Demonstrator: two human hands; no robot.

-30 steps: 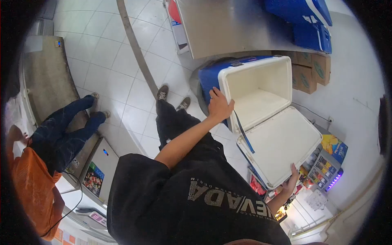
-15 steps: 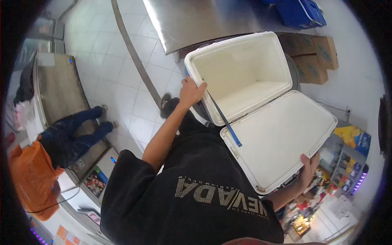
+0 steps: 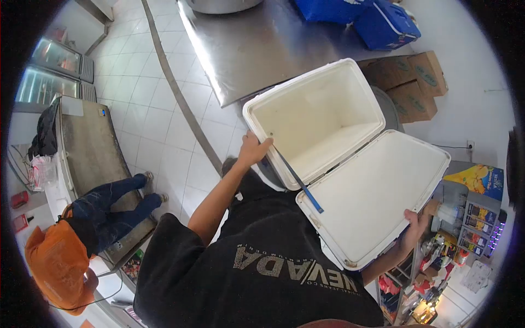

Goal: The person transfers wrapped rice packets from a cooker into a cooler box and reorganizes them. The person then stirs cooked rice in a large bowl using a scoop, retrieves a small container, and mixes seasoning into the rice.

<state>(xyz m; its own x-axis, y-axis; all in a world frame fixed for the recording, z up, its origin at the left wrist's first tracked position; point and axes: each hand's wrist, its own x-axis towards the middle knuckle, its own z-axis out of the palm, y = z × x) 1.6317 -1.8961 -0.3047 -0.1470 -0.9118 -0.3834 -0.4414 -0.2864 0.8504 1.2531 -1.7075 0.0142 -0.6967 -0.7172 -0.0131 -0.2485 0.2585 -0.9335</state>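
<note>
A white cooler [image 3: 317, 112] stands with its hinged lid [image 3: 377, 197] swung open; its pale interior shows no contents. My left hand [image 3: 256, 148] is closed over the cooler's near left rim, thumb on the inner side. With my right hand [image 3: 416, 224] I hold the lid's outer edge, fingers curled round it. Beside my left hand, a narrow blue strap [image 3: 309, 197] runs from the cooler's rim down across a corner of the lid.
Past the cooler is a metal table [image 3: 246, 44] with a blue cooler [image 3: 387, 24] on it. Cardboard boxes [image 3: 415, 87] are by the wall. To the left, a person in an orange shirt [image 3: 60, 262] is at a counter [image 3: 87, 147]. A shelf of goods [image 3: 437, 257] stands at right.
My view has shifted, so more of the table and the fridges shows. Both hands keep their hold on the cooler and its lid, which stays open.
</note>
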